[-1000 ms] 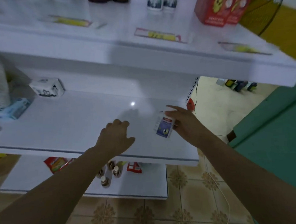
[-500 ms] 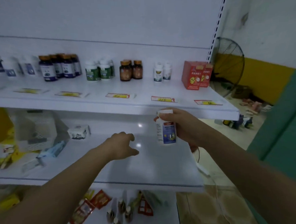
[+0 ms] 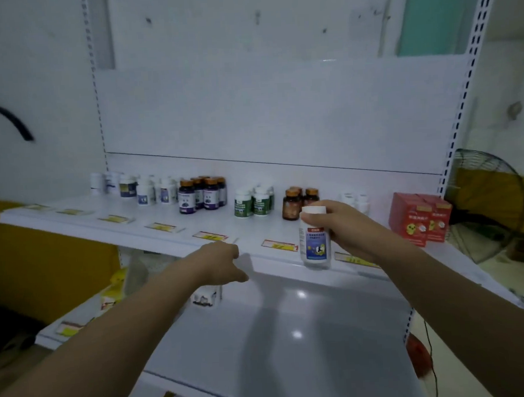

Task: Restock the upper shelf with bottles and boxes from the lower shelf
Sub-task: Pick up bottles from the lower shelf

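My right hand (image 3: 344, 227) grips a white bottle (image 3: 314, 244) with a blue label, upright, at the front edge of the upper shelf (image 3: 172, 242). The bottle hangs just in front of a yellow price tag. My left hand (image 3: 224, 261) hovers with loosely curled fingers below the shelf's front edge and holds nothing. On the upper shelf stand white bottles (image 3: 145, 189), dark purple-label bottles (image 3: 201, 195), green-label bottles (image 3: 253, 200), amber bottles (image 3: 299, 202) and two red boxes (image 3: 419, 217). More small white bottles (image 3: 356, 201) stand behind my right hand, partly hidden.
The lower shelf (image 3: 293, 348) spreads out under my arms, with a small white box (image 3: 206, 295) near its back and yellow packets (image 3: 113, 288) at its left. A floor fan (image 3: 491, 204) stands to the right of the shelving. Perforated uprights frame the unit.
My right hand has lifted the white bottle from the lower shelf up to the front edge of the upper shelf. The view has tilted upward. My left hand rose slightly.
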